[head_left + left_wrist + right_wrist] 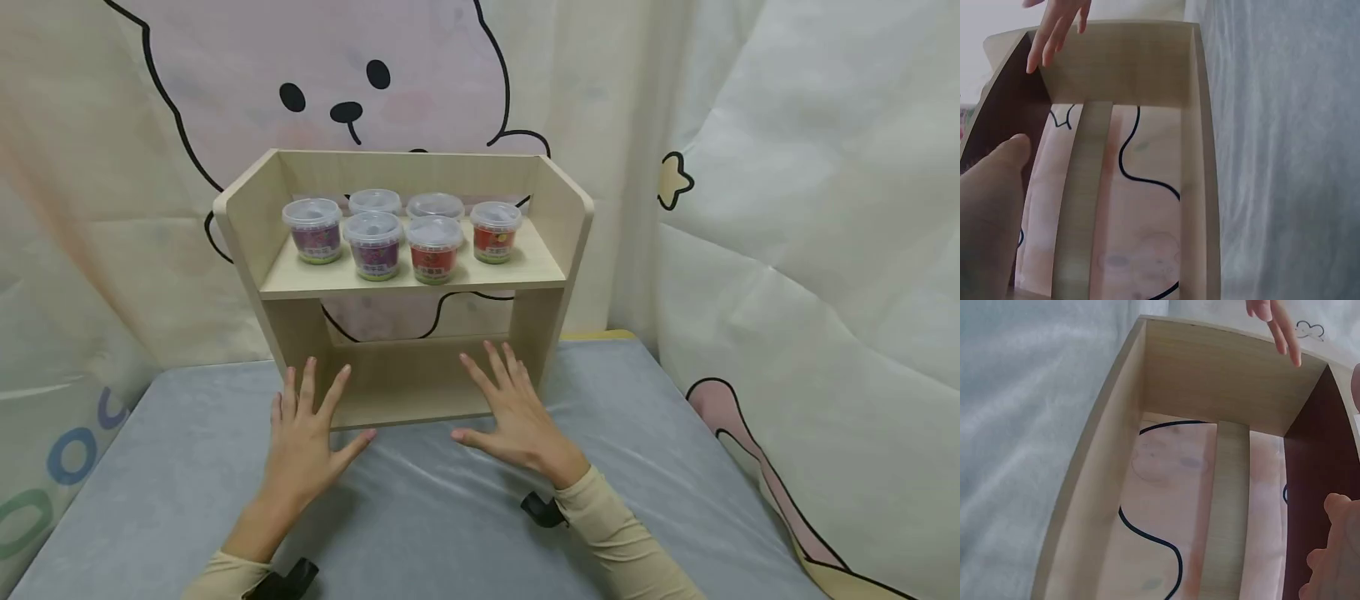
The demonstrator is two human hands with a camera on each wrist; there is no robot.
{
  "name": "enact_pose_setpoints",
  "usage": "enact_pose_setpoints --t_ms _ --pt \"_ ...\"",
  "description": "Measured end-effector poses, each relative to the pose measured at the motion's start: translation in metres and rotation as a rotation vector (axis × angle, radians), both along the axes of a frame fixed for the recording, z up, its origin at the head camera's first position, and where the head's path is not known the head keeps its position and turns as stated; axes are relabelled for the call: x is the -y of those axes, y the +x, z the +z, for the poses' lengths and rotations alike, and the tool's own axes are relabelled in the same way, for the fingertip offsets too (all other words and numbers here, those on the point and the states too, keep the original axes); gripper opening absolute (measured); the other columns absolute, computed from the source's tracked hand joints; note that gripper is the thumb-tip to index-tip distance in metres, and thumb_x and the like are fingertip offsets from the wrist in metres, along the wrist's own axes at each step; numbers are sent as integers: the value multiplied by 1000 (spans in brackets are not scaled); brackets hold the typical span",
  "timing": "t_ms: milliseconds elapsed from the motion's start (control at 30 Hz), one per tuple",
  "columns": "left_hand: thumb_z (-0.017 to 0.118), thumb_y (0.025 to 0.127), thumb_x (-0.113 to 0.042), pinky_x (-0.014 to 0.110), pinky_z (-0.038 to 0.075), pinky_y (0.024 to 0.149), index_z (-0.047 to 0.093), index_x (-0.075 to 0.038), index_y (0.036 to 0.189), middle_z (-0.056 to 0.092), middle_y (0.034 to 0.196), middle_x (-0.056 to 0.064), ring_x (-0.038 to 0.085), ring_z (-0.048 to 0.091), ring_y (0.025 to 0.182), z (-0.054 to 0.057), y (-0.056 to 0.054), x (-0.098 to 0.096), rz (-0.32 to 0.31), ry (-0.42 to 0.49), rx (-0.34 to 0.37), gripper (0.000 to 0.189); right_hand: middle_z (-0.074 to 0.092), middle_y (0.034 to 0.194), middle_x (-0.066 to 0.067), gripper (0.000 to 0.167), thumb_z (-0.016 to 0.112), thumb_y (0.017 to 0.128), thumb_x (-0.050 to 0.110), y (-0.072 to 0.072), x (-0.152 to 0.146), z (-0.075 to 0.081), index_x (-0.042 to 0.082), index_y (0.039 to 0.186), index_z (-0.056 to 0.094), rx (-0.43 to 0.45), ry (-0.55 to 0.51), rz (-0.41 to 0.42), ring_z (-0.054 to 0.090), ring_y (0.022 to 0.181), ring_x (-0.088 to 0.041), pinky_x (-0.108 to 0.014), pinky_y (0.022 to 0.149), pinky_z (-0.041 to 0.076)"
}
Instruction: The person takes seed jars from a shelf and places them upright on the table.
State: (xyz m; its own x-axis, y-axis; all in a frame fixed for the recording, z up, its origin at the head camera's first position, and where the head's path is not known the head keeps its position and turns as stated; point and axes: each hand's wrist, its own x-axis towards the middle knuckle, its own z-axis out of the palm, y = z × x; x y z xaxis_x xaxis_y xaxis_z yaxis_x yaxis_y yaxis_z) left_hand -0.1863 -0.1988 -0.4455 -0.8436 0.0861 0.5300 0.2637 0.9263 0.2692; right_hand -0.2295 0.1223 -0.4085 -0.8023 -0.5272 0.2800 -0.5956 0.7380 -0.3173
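Note:
A pale wooden two-tier shelf (405,407) stands on the table. On its upper tier sit several small clear-lidded plastic cups, among them a purple-labelled cup (316,233) at the left and a red-labelled cup (495,233) at the right. My left hand (302,450), fingers spread, hovers before the shelf's lower left side. Facing it, my right hand (519,423) is spread before the lower right side. Neither holds anything; whether fingertips touch the wood cannot be told. Both wrist views show the lower compartment with a back slat (1083,200) and no cups.
A grey-blue cloth (420,517) covers the table. Behind the shelf hangs a pale curtain (600,100) with a cartoon bear print, and a white curtain (825,208) lines the right side. Black straps with mounts (543,509) are on both wrists.

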Motion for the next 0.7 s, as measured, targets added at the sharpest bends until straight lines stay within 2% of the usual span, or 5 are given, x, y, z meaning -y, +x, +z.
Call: enact_pose_setpoints --t_ms 200,400,533,600,700 --pt "33 88 -86 79 24 109 25 -31 162 13 169 22 51 9 155 7 -1 13 -17 99 -143 93 -10 172 -5 111 19 75 98 0 0 14 33 164 4 -7 8 3 -9 159 -38 -66 125 9" --pt "38 94 -76 76 30 109 38 -20 157 23 166 24 53 24 150 13 2 28 -1 191 -300 84 -15 171 -2 106 24 78 96 0 -1 25 38 163 -2 19 19 30 -10 159 -36 -63 126 11" --pt "56 98 -50 76 34 103 37 -14 156 25 165 24 55 29 146 22 2 38 -5 273 -336 71 -12 172 -2 103 34 82 91 -1 -2 36 37 163 0 5 -6 52 -3 159 -39 -65 124 18" --pt "65 95 -31 77 33 102 34 -14 157 22 167 22 54 27 148 29 0 43 -13 337 -308 72 -8 173 -3 101 46 85 83 -2 -2 43 36 164 4 -5 -36 63 2 159 -40 -67 121 24" --pt "71 87 -9 76 28 109 29 -15 159 19 168 20 48 22 152 38 -5 50 -27 420 -264 84 -4 173 -3 99 65 89 65 -2 -1 52 37 163 6 0 -78 83 7 159 -40 -68 117 31"
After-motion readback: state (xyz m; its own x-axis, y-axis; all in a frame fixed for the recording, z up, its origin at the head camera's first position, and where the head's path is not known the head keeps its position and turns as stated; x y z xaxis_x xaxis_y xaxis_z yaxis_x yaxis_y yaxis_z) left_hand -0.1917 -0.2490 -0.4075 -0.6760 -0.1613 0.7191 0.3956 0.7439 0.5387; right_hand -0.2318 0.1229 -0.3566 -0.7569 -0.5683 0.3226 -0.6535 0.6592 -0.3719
